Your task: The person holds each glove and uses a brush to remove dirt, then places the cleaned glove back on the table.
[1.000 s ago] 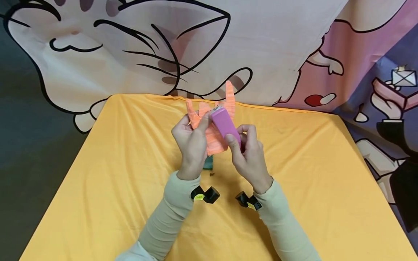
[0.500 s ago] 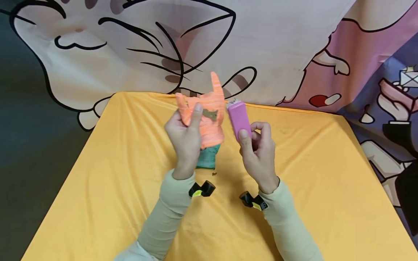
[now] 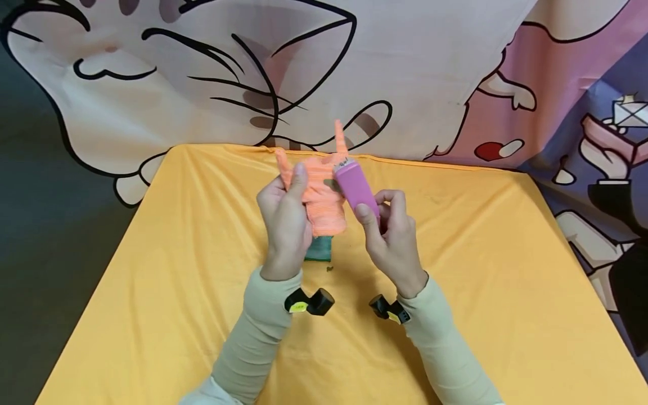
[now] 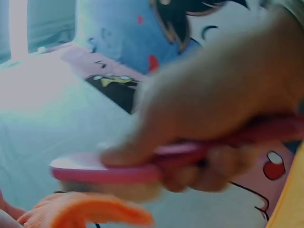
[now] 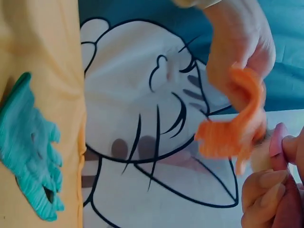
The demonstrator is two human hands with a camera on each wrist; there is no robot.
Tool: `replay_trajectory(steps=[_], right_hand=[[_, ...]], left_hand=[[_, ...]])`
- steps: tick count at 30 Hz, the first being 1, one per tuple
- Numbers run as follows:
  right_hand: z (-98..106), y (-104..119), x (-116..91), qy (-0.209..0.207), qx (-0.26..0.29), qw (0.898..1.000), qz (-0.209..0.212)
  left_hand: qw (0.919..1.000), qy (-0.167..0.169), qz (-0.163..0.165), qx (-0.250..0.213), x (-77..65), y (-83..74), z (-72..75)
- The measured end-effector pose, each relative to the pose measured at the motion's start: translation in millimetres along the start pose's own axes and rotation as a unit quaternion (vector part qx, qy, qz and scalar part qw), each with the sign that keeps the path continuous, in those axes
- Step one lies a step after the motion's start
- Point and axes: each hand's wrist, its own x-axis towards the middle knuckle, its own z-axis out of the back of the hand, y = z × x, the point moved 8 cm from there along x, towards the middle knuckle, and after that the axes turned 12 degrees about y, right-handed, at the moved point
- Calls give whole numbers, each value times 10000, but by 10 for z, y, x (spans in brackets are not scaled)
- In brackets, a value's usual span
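Observation:
An orange knit glove with a brown smear is held up above the table by my left hand, thumb across its front. My right hand grips a pink-backed brush, angled over the glove's right side. In the left wrist view, the brush lies bristles-down just over the orange glove; motion blurs it. The right wrist view has the bristles beside the glove. Below lies a teal glove, mostly covered by the orange one in the head view.
A yellow cloth covers the table. On it, near the teal glove, lies a small brown crumb. A cartoon-printed hanging stands behind the table's far edge.
The brush moved off the glove to the right, baring the brown smear, then came back left against the glove. The left hand shifted slightly left, and the glove tilted.

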Motion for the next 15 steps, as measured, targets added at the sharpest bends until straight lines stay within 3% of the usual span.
replay_trajectory(steps=[2,6,10,15], right_hand=[[7,-92,-3,33,-23,9998,-181],[85,-202,-15,-208,533,9976,-383],[149,-54,-32,-580,1256,9904,-17],[95,193,-39,-592,1600,9841,500]], left_hand=[[9994,-295,-129,-92,15,-100,90],[9944,-403,-786,579,11,-317,136],[9852,70,-1177,1242,-11,-324,-22],[9679,555,-1028,2223,-81,-184,-202]])
